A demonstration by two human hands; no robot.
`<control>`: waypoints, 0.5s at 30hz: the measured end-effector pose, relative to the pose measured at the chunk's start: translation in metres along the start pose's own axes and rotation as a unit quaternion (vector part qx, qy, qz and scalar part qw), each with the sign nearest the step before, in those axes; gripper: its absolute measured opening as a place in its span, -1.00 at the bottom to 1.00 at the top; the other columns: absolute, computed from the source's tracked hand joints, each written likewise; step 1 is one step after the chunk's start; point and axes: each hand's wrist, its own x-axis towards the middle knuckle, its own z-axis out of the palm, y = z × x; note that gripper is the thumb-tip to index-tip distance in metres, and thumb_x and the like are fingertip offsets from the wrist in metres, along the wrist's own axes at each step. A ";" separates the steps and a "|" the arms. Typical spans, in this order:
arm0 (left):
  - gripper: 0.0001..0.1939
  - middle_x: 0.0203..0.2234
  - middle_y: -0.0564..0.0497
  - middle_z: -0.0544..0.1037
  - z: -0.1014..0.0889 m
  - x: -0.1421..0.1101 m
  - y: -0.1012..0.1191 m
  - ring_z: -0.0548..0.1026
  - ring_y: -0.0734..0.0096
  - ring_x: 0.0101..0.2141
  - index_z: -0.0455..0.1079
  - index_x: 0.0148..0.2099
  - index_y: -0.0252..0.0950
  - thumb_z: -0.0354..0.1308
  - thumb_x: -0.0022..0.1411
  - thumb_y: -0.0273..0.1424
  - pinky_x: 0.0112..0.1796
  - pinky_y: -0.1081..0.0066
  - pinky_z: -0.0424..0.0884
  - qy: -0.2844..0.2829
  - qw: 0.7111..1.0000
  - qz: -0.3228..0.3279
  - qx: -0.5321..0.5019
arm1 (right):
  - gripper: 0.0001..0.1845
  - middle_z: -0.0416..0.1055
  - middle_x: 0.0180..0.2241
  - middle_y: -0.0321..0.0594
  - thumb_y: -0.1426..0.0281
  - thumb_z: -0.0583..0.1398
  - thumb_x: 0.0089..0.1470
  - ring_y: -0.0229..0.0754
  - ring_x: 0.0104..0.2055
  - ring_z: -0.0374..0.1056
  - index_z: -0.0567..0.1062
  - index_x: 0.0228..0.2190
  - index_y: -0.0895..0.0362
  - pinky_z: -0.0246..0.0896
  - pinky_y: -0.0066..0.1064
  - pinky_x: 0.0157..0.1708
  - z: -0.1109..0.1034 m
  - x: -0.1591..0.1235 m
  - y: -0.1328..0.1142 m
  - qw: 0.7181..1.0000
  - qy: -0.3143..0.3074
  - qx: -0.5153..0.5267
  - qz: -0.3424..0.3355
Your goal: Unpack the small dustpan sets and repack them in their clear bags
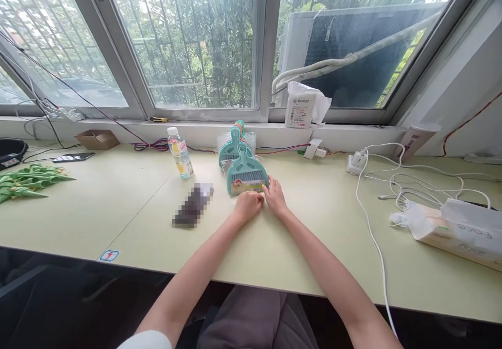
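Observation:
A teal mini dustpan (pixel 234 183) with a small brush (pixel 257 175) nested in it stands upright on the table, a colourful label across its lower front. My right hand (pixel 275 196) grips its lower right corner, thumb in front and fingers along the side. Just below the bottom edge, my left hand (pixel 248 206) is closed, its fingertips near my right thumb; what is in it, if anything, is hidden. Right behind are more teal dustpan sets (pixel 235 142), stacked together with clear plastic around them.
Left of the dustpans stand a drink bottle (pixel 180 153) and a blurred dark flat object (pixel 193 205). Farther left lie green leaf-like pieces (pixel 29 179) and a cardboard box (pixel 97 139). White cables (pixel 371 213) and a long paper package (pixel 455 229) lie right. Windows line the back.

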 end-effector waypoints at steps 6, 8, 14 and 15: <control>-0.75 -0.27 0.03 0.63 0.018 -0.048 0.037 0.55 0.37 -0.29 0.57 -0.22 -0.19 0.07 0.17 -0.45 -0.22 0.44 0.39 -0.083 0.976 0.142 -0.140 | -0.53 0.51 -0.26 -0.13 0.30 0.18 -0.03 -0.07 -0.17 0.40 0.46 -0.05 0.17 0.26 -0.34 -0.16 -0.039 0.004 0.010 0.979 -0.126 0.027 0.159; -0.76 -0.20 0.03 0.61 0.020 -0.052 0.038 0.54 0.38 -0.27 0.56 -0.20 -0.19 0.07 0.18 -0.44 -0.19 0.43 0.39 -0.078 0.970 0.152 -0.172 | -0.70 0.52 -0.42 -0.23 0.27 0.21 -0.07 -0.12 -0.30 0.40 0.56 -0.28 0.14 0.27 -0.38 -0.27 -0.056 0.002 0.018 0.971 -0.182 0.066 0.142; -0.72 -0.01 -0.11 0.44 0.018 -0.015 0.027 0.37 0.20 0.05 0.42 -0.03 -0.18 0.09 0.19 -0.42 0.10 0.17 0.23 0.167 0.943 0.007 -0.288 | -0.56 0.51 -0.48 -0.23 0.06 0.20 -0.10 -0.14 -0.39 0.38 0.57 -0.36 0.17 0.28 -0.37 -0.37 -0.082 -0.008 0.051 0.969 -0.052 0.152 0.190; -0.65 0.05 -0.15 0.37 0.019 -0.004 0.024 0.28 0.15 0.13 0.36 0.03 -0.21 0.14 0.16 -0.40 0.15 0.13 0.16 0.216 0.926 -0.041 -0.306 | -0.50 0.51 -0.46 -0.21 0.02 0.20 -0.11 -0.14 -0.38 0.39 0.56 -0.33 0.19 0.29 -0.36 -0.38 -0.084 -0.008 0.056 0.964 -0.034 0.172 0.200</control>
